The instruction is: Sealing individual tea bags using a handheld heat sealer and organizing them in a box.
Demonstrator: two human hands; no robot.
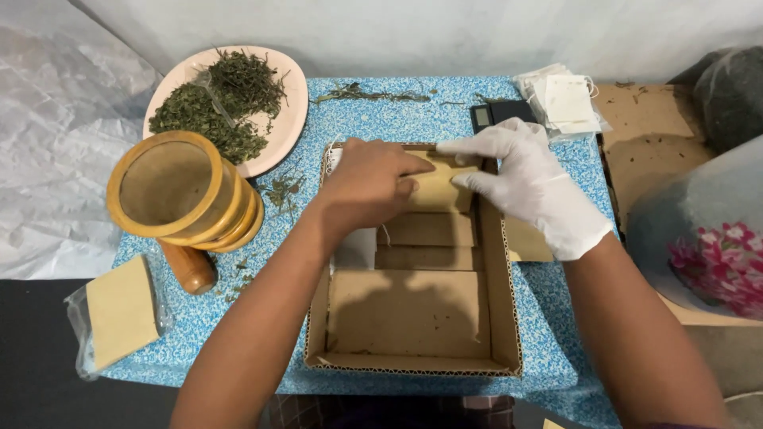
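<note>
Shallow cardboard box (413,318) sits nearest on the blue counter (548,349). Farther in, the bare left hand (367,184) and gloved right hand (531,184) each have their grip pinching one tan packet (433,189) over packed ones. Dried herbs plate (288,119) sits beyond.

Bare left hand (372,184) and white-gloved right hand (531,184) together on a tan paper packet (435,187) at the far end of an open cardboard box (497,318). More tan packets (427,243) lying inside. Pink plate (288,111) of dried green leaves (218,107) at the counter's (397,111) far left corner, wooden sieve (179,191) just beside it.
</note>
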